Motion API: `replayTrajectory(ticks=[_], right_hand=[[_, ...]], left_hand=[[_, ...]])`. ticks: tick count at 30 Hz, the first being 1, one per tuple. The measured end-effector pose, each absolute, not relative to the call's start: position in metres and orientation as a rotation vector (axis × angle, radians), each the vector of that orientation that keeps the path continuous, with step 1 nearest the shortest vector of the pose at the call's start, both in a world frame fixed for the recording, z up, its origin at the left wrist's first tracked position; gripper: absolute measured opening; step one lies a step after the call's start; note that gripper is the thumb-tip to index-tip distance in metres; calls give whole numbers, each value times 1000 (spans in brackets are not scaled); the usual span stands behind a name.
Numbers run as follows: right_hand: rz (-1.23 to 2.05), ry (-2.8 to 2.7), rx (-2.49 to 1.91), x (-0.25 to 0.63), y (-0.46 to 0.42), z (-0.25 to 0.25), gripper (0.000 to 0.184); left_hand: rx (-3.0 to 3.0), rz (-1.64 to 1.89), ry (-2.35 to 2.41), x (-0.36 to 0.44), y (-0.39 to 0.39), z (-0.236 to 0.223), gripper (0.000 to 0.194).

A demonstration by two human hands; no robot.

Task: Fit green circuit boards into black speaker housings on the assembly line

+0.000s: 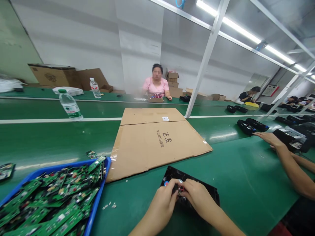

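Printed marks on the flattened cardboard

The flat cardboard sheet (157, 144) on the green bench carries two large black characters, "正发", printed sideways, with a line of smaller black print just beside them that is too fine to make out. A small white sticker (165, 118) sits on the sheet's far flap, its print unreadable. The nearer water bottle (70, 105) wears a green and white label with a red patch, wording too small to read.

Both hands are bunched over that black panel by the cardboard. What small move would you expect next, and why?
Probably pressing the small red part home. The left hand and right hand pinch it together over the black panel, which lies flat on the green table.
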State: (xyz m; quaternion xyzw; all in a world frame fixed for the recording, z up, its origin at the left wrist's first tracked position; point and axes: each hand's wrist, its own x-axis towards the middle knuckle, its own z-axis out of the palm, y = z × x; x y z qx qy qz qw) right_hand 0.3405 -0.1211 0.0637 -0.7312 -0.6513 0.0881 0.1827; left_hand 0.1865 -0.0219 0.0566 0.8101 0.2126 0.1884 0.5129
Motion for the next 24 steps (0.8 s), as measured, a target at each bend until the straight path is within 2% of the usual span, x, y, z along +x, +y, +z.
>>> replayTrajectory(ticks=[4,7,9,13,19,24], right_hand=[[297,-1764,-2084,335,-120,62,26],[468,-1618,-1993,340,-122,64,21],[532,-1485,-1911,348,-126,63,27],[469,-1268,-1858,361,-140,52,34],[551,-1119,-1829,350,-149,51,22],[415,-1288,-1769,336,-142,50,22]], left_hand=[[1933,470,508,187,-23,59,23],[1947,469,564,187,-25,61,26],[1899,494,649,188,-25,62,26],[1739,585,791,190,-24,58,24],[1666,571,829,190,-24,55,28],[1710,522,821,189,-25,58,30]])
